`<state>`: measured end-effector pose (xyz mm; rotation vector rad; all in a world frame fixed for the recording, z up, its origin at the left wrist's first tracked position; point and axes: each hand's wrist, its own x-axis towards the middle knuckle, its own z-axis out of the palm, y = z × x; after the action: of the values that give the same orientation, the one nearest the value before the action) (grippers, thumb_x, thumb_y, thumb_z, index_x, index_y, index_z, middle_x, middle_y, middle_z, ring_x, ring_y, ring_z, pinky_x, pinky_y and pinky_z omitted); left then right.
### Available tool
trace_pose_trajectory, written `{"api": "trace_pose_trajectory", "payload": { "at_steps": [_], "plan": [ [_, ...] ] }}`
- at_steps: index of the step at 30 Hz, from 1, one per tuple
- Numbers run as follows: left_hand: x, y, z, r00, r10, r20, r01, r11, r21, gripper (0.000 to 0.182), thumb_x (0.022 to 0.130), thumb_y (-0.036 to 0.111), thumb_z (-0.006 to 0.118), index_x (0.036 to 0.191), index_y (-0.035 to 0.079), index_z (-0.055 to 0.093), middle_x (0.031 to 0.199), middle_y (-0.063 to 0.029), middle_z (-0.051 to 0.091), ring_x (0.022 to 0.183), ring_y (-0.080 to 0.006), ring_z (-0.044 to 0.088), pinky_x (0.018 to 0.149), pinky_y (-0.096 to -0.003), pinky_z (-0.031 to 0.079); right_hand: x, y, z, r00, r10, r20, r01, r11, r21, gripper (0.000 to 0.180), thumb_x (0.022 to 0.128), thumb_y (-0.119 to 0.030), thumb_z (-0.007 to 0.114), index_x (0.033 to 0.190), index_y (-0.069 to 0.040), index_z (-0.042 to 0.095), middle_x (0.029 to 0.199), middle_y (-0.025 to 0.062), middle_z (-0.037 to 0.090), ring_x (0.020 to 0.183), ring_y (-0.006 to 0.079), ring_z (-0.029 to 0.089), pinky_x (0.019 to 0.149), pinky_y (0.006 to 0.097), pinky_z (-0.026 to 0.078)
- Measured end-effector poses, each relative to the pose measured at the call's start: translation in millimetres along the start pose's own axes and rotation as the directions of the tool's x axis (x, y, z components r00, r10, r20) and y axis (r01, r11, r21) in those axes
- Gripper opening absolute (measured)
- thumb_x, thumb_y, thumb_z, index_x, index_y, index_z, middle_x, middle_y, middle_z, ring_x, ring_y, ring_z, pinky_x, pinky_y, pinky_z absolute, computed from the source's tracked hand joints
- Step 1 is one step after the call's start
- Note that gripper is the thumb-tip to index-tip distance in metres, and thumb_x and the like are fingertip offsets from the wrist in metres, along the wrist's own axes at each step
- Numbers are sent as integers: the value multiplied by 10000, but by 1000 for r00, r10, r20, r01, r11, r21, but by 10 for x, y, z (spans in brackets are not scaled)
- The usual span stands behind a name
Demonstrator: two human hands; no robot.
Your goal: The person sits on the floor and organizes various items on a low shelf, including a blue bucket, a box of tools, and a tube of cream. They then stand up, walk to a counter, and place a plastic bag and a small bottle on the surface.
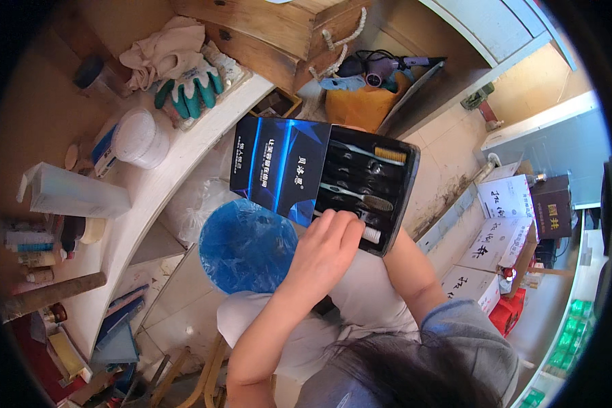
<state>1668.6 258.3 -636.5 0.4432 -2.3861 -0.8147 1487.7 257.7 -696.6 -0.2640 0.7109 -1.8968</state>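
A black plastic tray (410, 188) of toothbrushes lies partly inside a black and blue printed cardboard sleeve (285, 168). Three brush heads show: a yellow-bristled one (390, 155) at the top, a brownish one (377, 203) in the middle and a white one (371, 234) at the bottom. My left hand (334, 234) rests with bent fingers over the lower compartment, by the sleeve's edge and the white-bristled brush; what its fingertips grip is hidden. From the right, my right hand (395, 245) supports the tray from beneath, mostly hidden by it.
Below the sleeve stands a blue round stool (247, 247) under clear plastic. A curved white shelf (183, 148) at left bears a white tub (138, 137), green-coated work gloves (191, 92) and bottles. Wooden drawers (265, 41) and a purple hair dryer (382, 69) are beyond; white cartons (502, 245) stand at right.
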Motion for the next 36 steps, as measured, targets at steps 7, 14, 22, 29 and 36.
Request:
{"api": "trace_pose_trajectory", "payload": {
  "at_steps": [7,14,22,29,36],
  "plan": [
    [2,-62,76,997,33,-64,-35,999,-29,252,752,15,677,1000,15,635,1047,-96,647,948,-259,642,795,-348,564,-110,-52,62,998,65,8,-66,997,42,298,1024,-302,546,1177,-54,605,1099,108,685,977,205,684,840,363,607],
    [22,-29,97,985,24,-172,-38,996,-81,282,705,-12,754,959,21,636,914,-83,666,814,-259,650,688,-354,551,-185,-58,110,989,144,25,-145,987,62,309,1025,-310,541,1184,-54,608,1101,111,686,976,211,684,845,367,605],
    [32,-28,96,973,-9,-233,-6,998,-63,296,741,61,789,993,44,633,852,-68,654,789,-246,634,665,-369,521,-217,-59,150,977,206,48,-209,976,68,321,1027,-318,534,1193,-53,611,1103,114,687,975,217,684,851,371,603],
    [100,-20,62,946,-25,-322,-4,996,-89,312,669,-31,819,953,31,705,881,-82,675,816,-281,640,710,-374,523,-203,-68,182,969,238,69,-243,968,63,332,1028,-325,529,1201,-53,613,1105,116,688,974,223,684,857,374,601],
    [164,-118,-72,910,-280,-304,116,879,-462,240,871,-24,718,1104,29,729,973,-130,672,836,-287,686,724,-328,549,-237,-39,235,949,302,91,-308,950,54,344,1029,-332,524,1208,-53,616,1107,119,689,973,229,684,863,378,600]
  ]
}}
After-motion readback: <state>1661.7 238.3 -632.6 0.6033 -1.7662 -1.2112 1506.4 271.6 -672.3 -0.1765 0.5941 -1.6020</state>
